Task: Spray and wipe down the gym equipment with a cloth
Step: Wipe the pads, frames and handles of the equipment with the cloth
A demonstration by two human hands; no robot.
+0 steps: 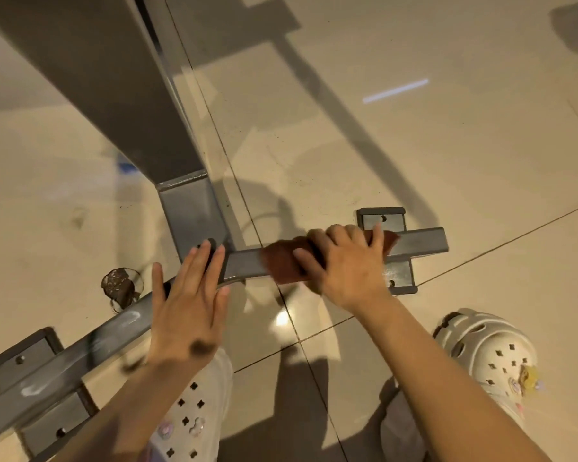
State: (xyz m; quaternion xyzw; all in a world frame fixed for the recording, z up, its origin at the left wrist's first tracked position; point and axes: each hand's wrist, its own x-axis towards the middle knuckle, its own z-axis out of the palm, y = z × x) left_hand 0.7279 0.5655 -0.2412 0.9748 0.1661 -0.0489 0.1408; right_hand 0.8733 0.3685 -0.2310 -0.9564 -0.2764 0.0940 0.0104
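Two hands worked on the grey steel base bar (244,266) of the gym equipment, which lay low across the tiled floor (414,145) in front of the person's pale clogs (488,355). The right hand (344,265) gripped a rust-brown cloth (281,261), its fingers (377,235) curled over the top of the bar so the fabric was wrapped around the metal instead of lying flat on it; held that way, one pass would likely clean the top and both sides together. The cloth's edges looked blurred, which suggested a rubbing stroke along the bar. It sat between the sloping upright post (187,208) and the bolted foot plate (386,221) at the bar's right end.

The left hand (187,305) lay open and flat, fingers straight and spread, pressing on the bar just beside the joint where the post met it. That looked like a brace, steadying the crouched body while the other arm scrubbed.

Pale smears (30,390) showed on the left stretch of the bar near the second foot plate (17,358), so that part probably still needed wiping. No spray bottle was in view. A dark brown patch (119,285) marked the floor just behind the bar, left of the post.
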